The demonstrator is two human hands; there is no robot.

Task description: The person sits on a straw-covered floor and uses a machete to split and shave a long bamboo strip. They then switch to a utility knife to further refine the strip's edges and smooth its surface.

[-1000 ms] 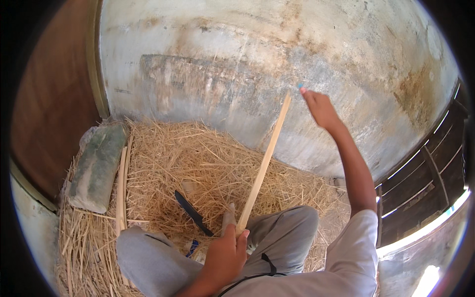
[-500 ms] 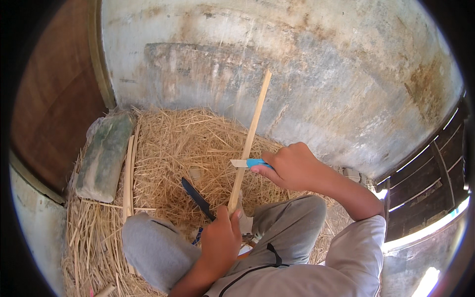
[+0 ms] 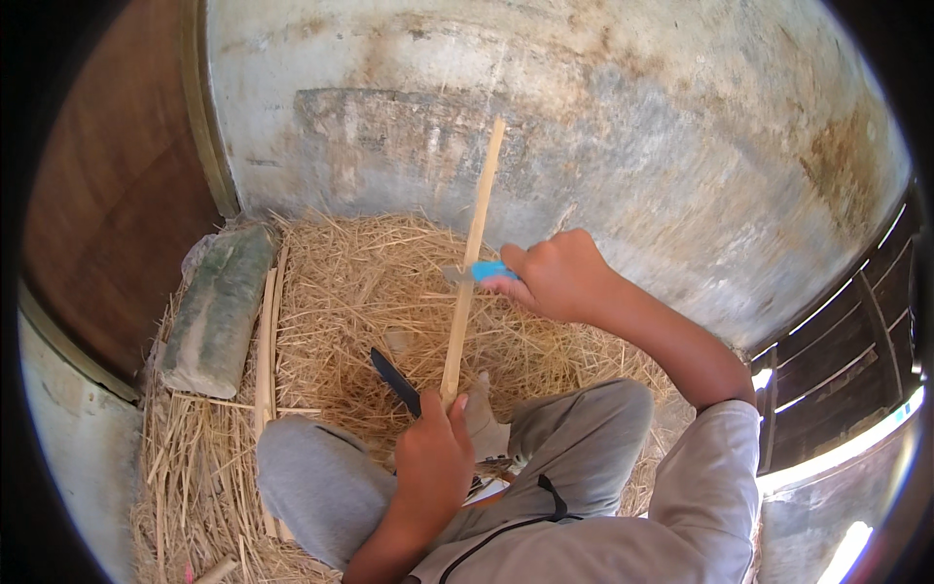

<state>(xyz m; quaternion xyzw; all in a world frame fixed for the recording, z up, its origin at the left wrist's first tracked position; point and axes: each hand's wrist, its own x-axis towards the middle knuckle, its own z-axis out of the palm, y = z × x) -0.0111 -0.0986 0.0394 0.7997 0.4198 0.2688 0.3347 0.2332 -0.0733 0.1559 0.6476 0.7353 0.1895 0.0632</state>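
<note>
1. While gripping the lower end of a pale wooden strip [image 3: 476, 232] in the left hand [image 3: 435, 454], points its long axis forward from there, leaning slightly right.
2. Clasps a blue-handled knife [image 3: 489, 272] in the right hand [image 3: 561, 277], blade crosswise to the strip; cannot tell whether pressed in.
3. Has the right hand ahead and right of the left, nearest the strip's middle.

Decent soft daylight. Glare's totally blown out through and below the dark slatted panel [image 3: 844, 362], brown door [image 3: 109, 214] far left of it sits dimmer, fisheye bends straight edges.
</note>
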